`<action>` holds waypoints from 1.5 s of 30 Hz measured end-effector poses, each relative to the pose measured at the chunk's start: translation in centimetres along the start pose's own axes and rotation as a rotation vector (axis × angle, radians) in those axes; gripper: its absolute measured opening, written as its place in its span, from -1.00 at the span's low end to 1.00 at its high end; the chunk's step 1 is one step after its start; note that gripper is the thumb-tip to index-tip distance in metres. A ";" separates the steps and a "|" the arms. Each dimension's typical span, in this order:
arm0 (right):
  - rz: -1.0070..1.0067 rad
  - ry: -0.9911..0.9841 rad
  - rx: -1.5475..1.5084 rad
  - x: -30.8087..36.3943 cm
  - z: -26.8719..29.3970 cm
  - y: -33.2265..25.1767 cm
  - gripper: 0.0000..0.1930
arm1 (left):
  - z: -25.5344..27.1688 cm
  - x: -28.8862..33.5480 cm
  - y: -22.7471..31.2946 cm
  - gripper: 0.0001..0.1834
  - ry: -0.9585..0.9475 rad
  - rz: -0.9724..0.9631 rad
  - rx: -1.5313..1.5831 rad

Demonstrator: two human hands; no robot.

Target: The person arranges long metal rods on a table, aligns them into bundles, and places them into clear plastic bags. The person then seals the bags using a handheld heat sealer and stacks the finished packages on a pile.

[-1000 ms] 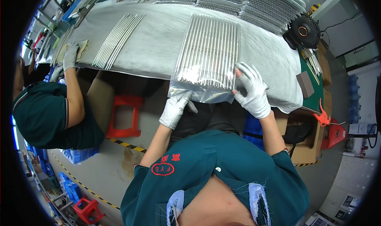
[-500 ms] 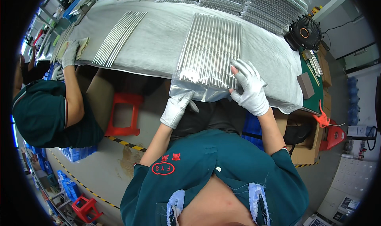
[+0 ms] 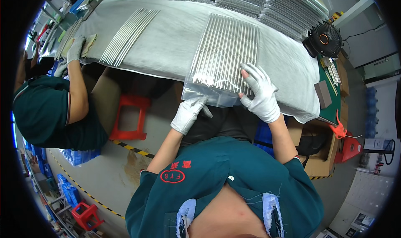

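Observation:
A row of slim silver metal rods (image 3: 225,50) lies side by side inside a clear plastic bag (image 3: 204,95) on the white-covered table. The bag's near end juts past the table edge toward me. My left hand (image 3: 189,114), in a white glove, pinches the near left corner of that end between thumb and fingers. On the right side of the bag rests my right hand (image 3: 261,94), also gloved, with bare thumb and index tips. Its fingers are stretched out over the rod ends, the thumb at the bag's near right edge.
More rods (image 3: 130,36) lie on the cloth to the left. Stacked bagged rods (image 3: 288,14) line the back. A black fan (image 3: 323,39) and a grey block (image 3: 322,94) stand at right. A co-worker (image 3: 54,112) sits at left near a red stool (image 3: 129,117).
The whole view has shifted slightly. Both hands keep nearly the same places on the bag, and the rods inside look unchanged.

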State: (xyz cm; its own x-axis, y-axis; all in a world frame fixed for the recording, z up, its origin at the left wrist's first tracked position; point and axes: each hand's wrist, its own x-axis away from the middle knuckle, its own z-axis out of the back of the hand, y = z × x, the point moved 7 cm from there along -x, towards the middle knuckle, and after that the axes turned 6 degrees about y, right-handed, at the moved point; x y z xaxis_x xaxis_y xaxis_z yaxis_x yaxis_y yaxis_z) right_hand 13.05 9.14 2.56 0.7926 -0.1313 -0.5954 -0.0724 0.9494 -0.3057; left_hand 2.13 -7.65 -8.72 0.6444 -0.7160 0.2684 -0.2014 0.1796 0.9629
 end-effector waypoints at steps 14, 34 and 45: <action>-0.013 -0.023 0.029 -1.1 -0.8 -0.7 -0.23 | 0.5 -0.1 0.0 -0.65 0.081 -0.061 -0.040; 0.004 -0.048 0.010 -2.6 -1.6 -2.1 -0.24 | -0.2 0.3 1.0 -0.62 -0.001 -0.045 -0.017; 0.017 -0.091 -0.023 -3.4 -2.4 -2.7 -0.38 | 1.4 0.1 0.4 -0.68 0.113 -0.113 -0.027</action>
State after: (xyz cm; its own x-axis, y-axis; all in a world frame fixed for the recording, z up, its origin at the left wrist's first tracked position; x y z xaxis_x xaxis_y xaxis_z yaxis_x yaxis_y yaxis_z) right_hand 9.10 6.39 3.65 0.8430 -0.0877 -0.5308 -0.0992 0.9443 -0.3136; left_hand 1.11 -8.55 -8.30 0.7414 -0.6521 0.1582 -0.1042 0.1211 0.9872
